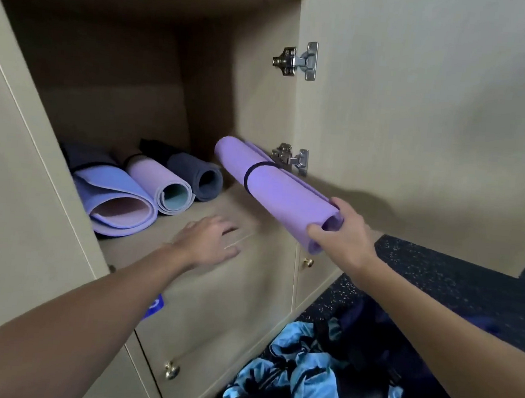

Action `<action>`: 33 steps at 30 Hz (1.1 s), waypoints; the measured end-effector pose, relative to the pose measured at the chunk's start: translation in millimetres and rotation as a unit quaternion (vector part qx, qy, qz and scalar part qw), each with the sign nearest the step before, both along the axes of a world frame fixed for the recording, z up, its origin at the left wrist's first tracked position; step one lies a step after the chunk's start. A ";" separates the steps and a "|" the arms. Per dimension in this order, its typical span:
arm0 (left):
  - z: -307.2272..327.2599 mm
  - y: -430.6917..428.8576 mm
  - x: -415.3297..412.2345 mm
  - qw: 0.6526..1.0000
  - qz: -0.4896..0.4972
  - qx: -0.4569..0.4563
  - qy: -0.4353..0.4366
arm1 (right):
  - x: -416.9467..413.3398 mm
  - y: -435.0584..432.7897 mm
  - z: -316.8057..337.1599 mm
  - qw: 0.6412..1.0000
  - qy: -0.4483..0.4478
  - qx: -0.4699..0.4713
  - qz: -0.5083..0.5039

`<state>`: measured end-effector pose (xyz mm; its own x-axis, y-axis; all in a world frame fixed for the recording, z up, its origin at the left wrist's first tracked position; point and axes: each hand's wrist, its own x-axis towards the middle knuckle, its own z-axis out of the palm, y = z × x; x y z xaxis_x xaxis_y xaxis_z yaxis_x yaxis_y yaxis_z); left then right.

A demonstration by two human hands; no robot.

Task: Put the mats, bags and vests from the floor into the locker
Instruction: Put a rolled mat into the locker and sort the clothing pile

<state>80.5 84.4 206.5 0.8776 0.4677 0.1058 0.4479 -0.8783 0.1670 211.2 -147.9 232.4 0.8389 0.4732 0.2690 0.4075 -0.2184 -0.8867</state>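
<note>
Right now the right hand (343, 233) grips the near end of a rolled purple mat (274, 187), thumb under the roll and fingers curled over its open end. The mat hangs in the air above the right side of the shelf (223, 205) of the locker (107, 76), slanting up and away so that its far end points into the compartment over the shelf's right rear. A black band (250, 179) circles the roll about halfway along.

The left hand (210, 242) is spread flat, palm down, fingers straight, over the shelf's front edge; it holds nothing, and blur hides whether it touches the board.

Three rolled mats already lie side by side on the left half of the shelf, open ends facing out: a loosely rolled lilac mat (113, 199) farthest left, a pink mat (165, 185) with a teal inner face beside it, and a dark grey mat (200, 175) nearest the shelf's middle.

To the right of the shelf the door (418, 117) stands open, its lower hinge (291, 160) just behind the held mat.

Below the shelf and to its right, a pile of blue and black fabric (297, 377) lies on the dark speckled floor (437, 275); whether it is bags or vests I cannot tell.
</note>
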 end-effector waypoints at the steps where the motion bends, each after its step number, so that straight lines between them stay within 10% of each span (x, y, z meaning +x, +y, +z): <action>1: -3.8 5.3 0.1 0.999 -0.010 0.031 -0.002 | 5.4 11.1 -1.3 1.000 -0.006 -0.008 -0.001; 23: -21.8 28.7 7.7 0.996 -0.031 0.040 -0.075 | 46.0 191.6 -39.2 0.990 -0.112 -0.079 -0.026; 33: -21.4 26.9 7.8 0.993 -0.024 0.010 -0.113 | 58.9 226.0 -30.0 0.962 -0.123 -0.214 0.120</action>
